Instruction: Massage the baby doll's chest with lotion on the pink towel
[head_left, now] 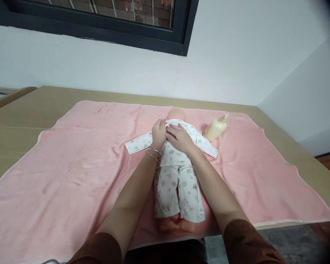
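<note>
A baby doll (176, 114) lies stretched out on a pink blanket, its head toward the wall and its bare feet toward me. It wears a white printed shirt (172, 156) with long sleeves spread to both sides, and matching trousers (166, 187). My left hand (158, 132), with a thin bangle at the wrist, is closed at the shirt's upper left, its bent fingers on the fabric near the shoulder. My right hand (180, 138) lies flat on the upper part of the shirt, fingers extended toward my left hand. The doll's face cannot be made out.
A cream-coloured pump bottle (216, 127) lies tilted beside the doll's right-hand sleeve. The pink blanket (71, 165) covers much of the wooden table (280, 135). Behind the table rises a white wall with a dark-framed window (178, 46).
</note>
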Demonstrator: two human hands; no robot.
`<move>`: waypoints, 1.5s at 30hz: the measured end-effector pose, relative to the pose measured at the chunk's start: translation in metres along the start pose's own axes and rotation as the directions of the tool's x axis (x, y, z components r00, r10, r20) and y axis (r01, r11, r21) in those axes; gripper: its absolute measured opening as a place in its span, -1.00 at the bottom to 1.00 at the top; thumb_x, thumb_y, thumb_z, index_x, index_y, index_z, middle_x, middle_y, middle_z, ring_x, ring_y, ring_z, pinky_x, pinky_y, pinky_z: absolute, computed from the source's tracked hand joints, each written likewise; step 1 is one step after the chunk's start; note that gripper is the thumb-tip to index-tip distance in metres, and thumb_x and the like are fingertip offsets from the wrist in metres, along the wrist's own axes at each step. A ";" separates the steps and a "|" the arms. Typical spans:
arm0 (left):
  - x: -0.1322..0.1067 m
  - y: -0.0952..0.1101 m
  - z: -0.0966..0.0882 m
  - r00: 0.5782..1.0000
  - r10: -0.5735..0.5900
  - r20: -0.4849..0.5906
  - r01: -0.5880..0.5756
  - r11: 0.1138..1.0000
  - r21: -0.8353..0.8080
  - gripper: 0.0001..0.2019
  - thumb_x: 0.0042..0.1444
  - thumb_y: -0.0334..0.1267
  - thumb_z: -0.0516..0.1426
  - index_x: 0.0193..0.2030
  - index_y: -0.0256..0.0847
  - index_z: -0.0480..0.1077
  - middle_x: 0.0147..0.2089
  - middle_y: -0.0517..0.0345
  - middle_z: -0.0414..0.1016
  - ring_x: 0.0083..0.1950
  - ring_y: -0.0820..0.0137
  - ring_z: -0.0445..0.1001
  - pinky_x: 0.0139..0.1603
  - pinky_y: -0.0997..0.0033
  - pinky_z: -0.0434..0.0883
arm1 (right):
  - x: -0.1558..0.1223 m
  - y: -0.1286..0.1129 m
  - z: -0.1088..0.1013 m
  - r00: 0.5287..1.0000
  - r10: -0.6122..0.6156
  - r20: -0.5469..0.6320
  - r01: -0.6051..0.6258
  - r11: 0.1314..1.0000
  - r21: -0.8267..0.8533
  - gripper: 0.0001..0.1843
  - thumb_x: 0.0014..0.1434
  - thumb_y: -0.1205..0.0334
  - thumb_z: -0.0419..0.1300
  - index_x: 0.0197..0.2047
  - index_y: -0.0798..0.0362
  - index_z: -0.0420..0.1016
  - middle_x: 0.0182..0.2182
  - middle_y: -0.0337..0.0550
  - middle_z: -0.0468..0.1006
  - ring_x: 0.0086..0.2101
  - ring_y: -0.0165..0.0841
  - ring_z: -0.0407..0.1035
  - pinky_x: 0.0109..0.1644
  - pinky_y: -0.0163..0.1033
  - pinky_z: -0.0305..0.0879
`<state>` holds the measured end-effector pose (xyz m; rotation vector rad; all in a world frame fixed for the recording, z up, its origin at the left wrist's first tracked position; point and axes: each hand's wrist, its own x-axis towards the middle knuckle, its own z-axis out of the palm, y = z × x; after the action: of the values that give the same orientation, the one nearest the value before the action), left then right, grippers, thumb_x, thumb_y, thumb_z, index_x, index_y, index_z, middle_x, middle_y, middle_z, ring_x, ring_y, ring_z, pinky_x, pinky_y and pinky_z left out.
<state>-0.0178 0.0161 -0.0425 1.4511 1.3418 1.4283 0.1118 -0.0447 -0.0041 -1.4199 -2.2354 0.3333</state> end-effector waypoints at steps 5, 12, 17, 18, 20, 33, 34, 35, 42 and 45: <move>-0.001 -0.001 0.002 0.998 0.060 0.021 -0.061 0.997 0.049 -0.67 0.46 -0.18 -0.09 -0.15 -0.15 0.48 -0.06 -0.01 0.66 0.06 0.24 0.58 0.18 0.28 0.41 | 0.000 0.030 -0.005 0.978 0.205 -0.037 -0.206 0.978 -0.032 -0.40 0.50 0.04 -0.07 0.47 0.08 0.31 0.54 0.05 0.09 0.53 -0.09 -0.06 0.59 0.18 -0.17; 0.000 -0.006 0.003 0.997 0.076 0.001 -0.076 0.997 0.014 -0.64 0.47 -0.15 -0.09 -0.14 -0.18 0.50 -0.01 -0.06 0.67 0.08 0.23 0.59 0.18 0.27 0.42 | -0.006 -0.009 0.008 0.965 0.261 -0.038 -0.263 0.936 -0.234 -0.31 0.48 0.08 -0.03 0.54 0.29 0.16 0.54 0.31 0.01 0.53 0.22 -0.19 0.55 0.34 -0.19; 0.001 -0.008 0.005 0.998 0.052 -0.023 -0.052 0.999 0.009 -0.53 0.50 -0.05 -0.13 -0.15 -0.22 0.53 -0.03 -0.10 0.69 0.06 0.21 0.62 0.18 0.25 0.44 | -0.002 0.021 -0.002 0.999 0.030 0.026 -0.027 0.995 -0.094 -0.53 0.48 0.07 0.02 0.32 -0.08 0.54 0.50 -0.07 0.23 0.53 -0.08 -0.05 0.59 0.20 -0.21; 0.001 -0.008 0.005 0.998 0.058 -0.026 -0.057 0.998 0.030 -0.53 0.50 -0.05 -0.13 -0.16 -0.22 0.54 -0.04 -0.09 0.69 0.06 0.21 0.62 0.17 0.25 0.45 | 0.000 0.030 -0.004 0.999 0.036 0.012 -0.035 0.997 -0.067 -0.52 0.49 0.08 0.01 0.34 -0.08 0.51 0.50 -0.08 0.23 0.52 -0.14 -0.04 0.59 0.17 -0.19; 0.001 -0.007 0.006 0.997 0.076 -0.031 -0.073 0.995 0.072 -0.53 0.49 -0.06 -0.13 -0.17 -0.20 0.55 -0.04 -0.06 0.70 0.05 0.21 0.62 0.16 0.24 0.45 | 0.002 0.039 -0.006 0.993 0.118 -0.020 -0.119 0.991 -0.059 -0.45 0.49 0.08 -0.01 0.44 0.00 0.38 0.52 -0.03 0.17 0.52 -0.15 -0.04 0.59 0.16 -0.16; 0.001 -0.005 0.003 0.996 0.087 -0.001 -0.086 0.984 0.157 -0.54 0.48 -0.10 -0.12 -0.14 -0.21 0.57 -0.03 -0.07 0.70 0.05 0.21 0.62 0.13 0.27 0.45 | 0.003 -0.003 0.000 0.954 0.298 0.041 -0.277 0.924 -0.264 -0.41 0.50 -0.07 -0.07 0.51 -0.20 0.26 0.58 -0.20 0.02 0.53 0.01 -0.13 0.56 0.32 -0.19; 0.001 -0.006 0.003 0.995 0.095 0.003 -0.094 0.982 0.166 -0.54 0.49 -0.09 -0.12 -0.15 -0.20 0.57 -0.05 -0.05 0.70 0.04 0.22 0.61 0.13 0.27 0.45 | 0.005 0.002 -0.001 0.938 0.347 0.010 -0.334 0.909 -0.251 -0.35 0.50 -0.11 -0.08 0.54 -0.12 0.19 0.58 -0.11 0.00 0.53 0.01 -0.11 0.56 0.29 -0.17; 0.000 -0.006 0.003 0.995 0.101 0.007 -0.101 0.979 0.176 -0.53 0.49 -0.08 -0.13 -0.15 -0.20 0.57 -0.06 -0.05 0.70 0.04 0.22 0.61 0.13 0.27 0.45 | 0.006 0.005 -0.002 0.916 0.400 -0.022 -0.393 0.887 -0.244 -0.29 0.50 -0.14 -0.10 0.57 -0.02 0.12 0.58 -0.01 0.00 0.53 0.02 -0.09 0.56 0.26 -0.16; 0.004 -0.008 0.004 0.993 0.113 0.043 -0.120 0.971 0.209 -0.52 0.48 -0.07 -0.14 -0.14 -0.20 0.57 -0.06 -0.06 0.69 0.04 0.19 0.61 0.14 0.22 0.47 | -0.006 -0.036 0.006 0.874 0.486 0.022 -0.453 0.830 -0.326 -0.29 0.49 0.00 -0.10 0.60 0.05 0.03 0.59 0.20 -0.09 0.53 0.25 -0.20 0.50 0.45 -0.13; 0.006 0.000 0.004 0.983 0.124 0.134 -0.157 0.951 0.267 -0.51 0.49 -0.11 -0.14 -0.13 -0.20 0.59 0.00 -0.08 0.68 0.09 0.17 0.60 0.20 0.19 0.45 | -0.009 -0.041 0.005 0.928 0.364 0.085 -0.321 0.892 -0.318 -0.37 0.46 0.06 -0.06 0.54 -0.15 0.20 0.60 -0.08 -0.10 0.53 0.29 -0.28 0.46 0.59 -0.20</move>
<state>-0.0148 0.0231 -0.0419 1.8157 1.4317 1.2569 0.0802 -0.0700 0.0069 -2.0229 -2.2077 0.2196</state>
